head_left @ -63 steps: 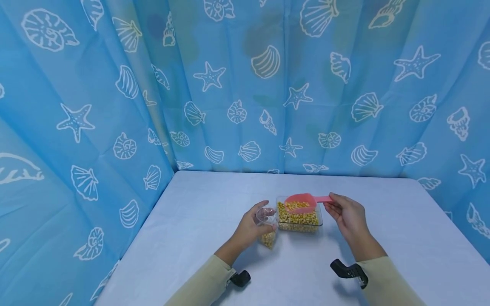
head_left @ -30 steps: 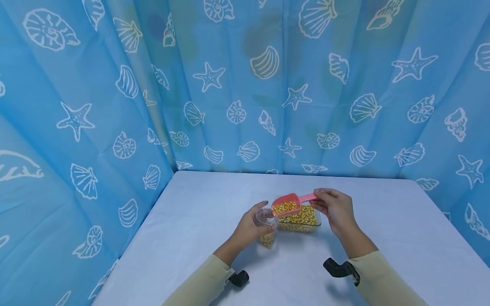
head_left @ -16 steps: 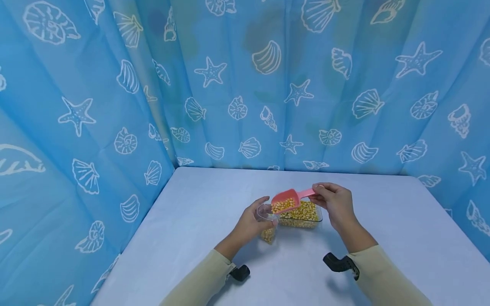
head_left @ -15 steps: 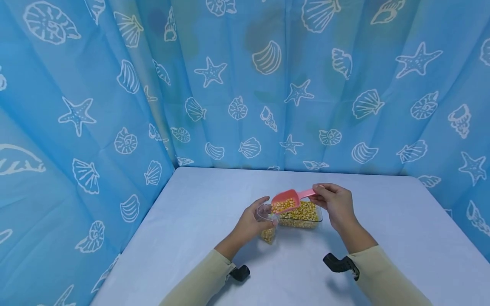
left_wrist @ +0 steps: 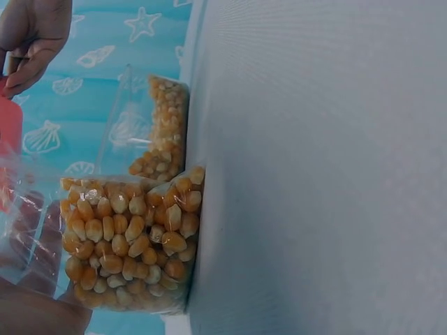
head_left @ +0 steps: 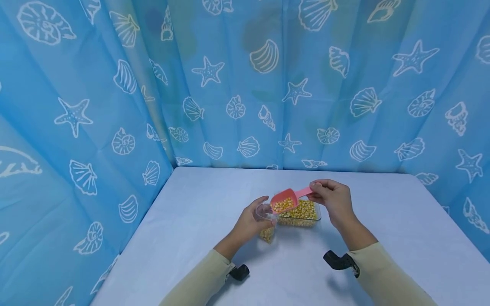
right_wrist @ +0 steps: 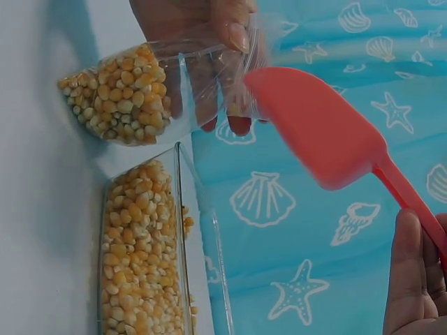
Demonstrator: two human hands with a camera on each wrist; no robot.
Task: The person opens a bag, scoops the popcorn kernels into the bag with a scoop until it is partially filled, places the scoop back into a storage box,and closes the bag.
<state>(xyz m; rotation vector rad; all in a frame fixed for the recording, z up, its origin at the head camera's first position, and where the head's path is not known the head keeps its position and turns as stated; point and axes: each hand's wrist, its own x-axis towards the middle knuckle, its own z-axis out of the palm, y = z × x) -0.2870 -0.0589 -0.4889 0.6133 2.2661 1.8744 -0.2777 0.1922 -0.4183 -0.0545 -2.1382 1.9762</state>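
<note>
My left hand [head_left: 246, 223] grips the upper part of a clear plastic bag [left_wrist: 129, 244], fingers behind it and thumb in front, with its mouth spread. Corn kernels [right_wrist: 122, 96] fill the bag's lower part, which stands on the table. My right hand [head_left: 333, 202] pinches the handle of a pink scoop [head_left: 285, 199], tilted down to the left, its lip at the bag's mouth. Kernels lie toward the scoop's front; in the right wrist view only its underside [right_wrist: 314, 132] shows. Under and behind the scoop sits a clear rectangular container [head_left: 318, 216] of corn kernels.
A white cloth covers the table [head_left: 214, 191]. Blue curtains [head_left: 237, 85] with white shell and starfish prints hang at the back and left. A black wrist camera [head_left: 240, 273] sits at the left sleeve, another black camera [head_left: 337, 260] at the right.
The pink scoop, heaped with kernels, has moved left from over the container to the bag's mouth and tipped down. Fewer kernels now lie in it. The left hand keeps its hold on the bag.
</note>
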